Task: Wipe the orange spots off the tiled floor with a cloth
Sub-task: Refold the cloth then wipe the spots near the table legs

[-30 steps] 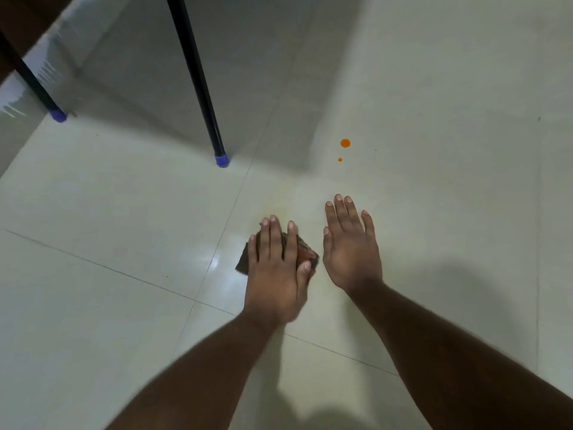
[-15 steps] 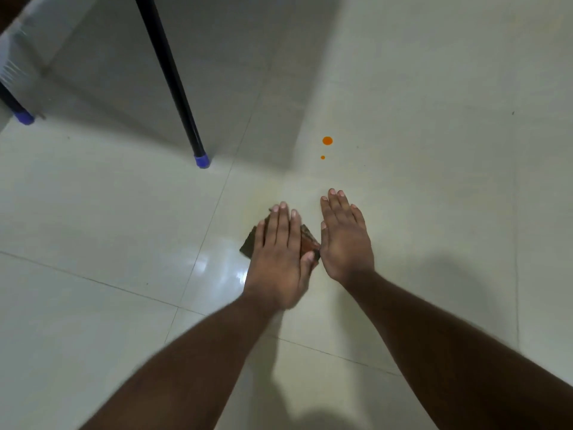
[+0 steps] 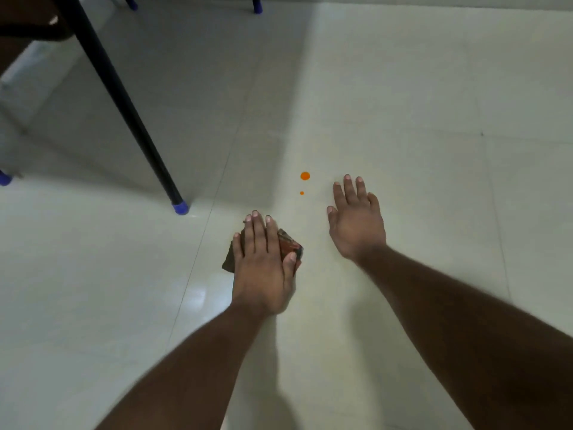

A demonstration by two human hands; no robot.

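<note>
Two orange spots mark the pale tiled floor (image 3: 403, 88): a larger spot (image 3: 305, 175) and a smaller spot (image 3: 301, 193) just below it. My left hand (image 3: 263, 262) lies flat with straight fingers on a dark, reddish-brown folded cloth (image 3: 290, 243), pressing it to the floor a short way below and left of the spots. Most of the cloth is hidden under the hand. My right hand (image 3: 356, 225) rests flat on the bare tile to the right of the spots, fingers spread, holding nothing.
A black furniture leg with a blue foot (image 3: 180, 208) stands on the floor left of the spots. More blue feet show at the far left (image 3: 4, 179) and at the top (image 3: 256, 7). A tile joint (image 3: 198, 243) runs beside my left hand.
My right hand has moved away from the left hand, forward and to the right, level with the spots. The view has tilted up and the spots now lie closer to my hands.
</note>
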